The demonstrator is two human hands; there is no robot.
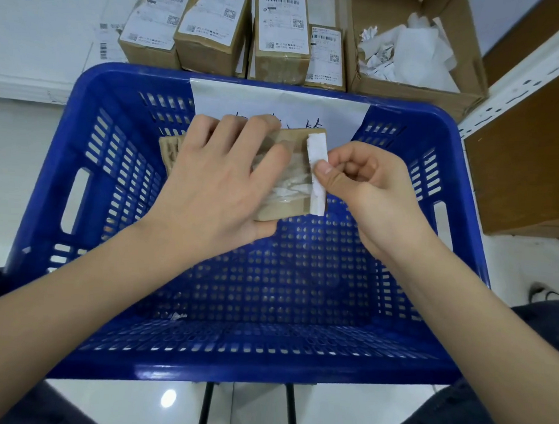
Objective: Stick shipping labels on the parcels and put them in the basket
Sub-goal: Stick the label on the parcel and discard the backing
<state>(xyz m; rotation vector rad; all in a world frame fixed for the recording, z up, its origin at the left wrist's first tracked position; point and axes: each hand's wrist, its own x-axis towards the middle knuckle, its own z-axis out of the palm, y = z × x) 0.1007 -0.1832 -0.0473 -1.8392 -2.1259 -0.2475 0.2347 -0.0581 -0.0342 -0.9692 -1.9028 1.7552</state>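
1. At frame centre, the left hand (215, 177) grips a small brown cardboard parcel (286, 177) above the blue perforated plastic basket (113, 179).
2. The right hand (362, 189) pinches a white paper label strip (316, 171) at the parcel's right edge.
3. Labelled cardboard boxes (216, 26) stand along the top.

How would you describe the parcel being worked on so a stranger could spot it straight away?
Look above the big blue basket. The left hand grips a small brown parcel there, while the right hand pinches a white strip at its edge. Unlike the labelled boxes behind the basket, it shows no barcode label.
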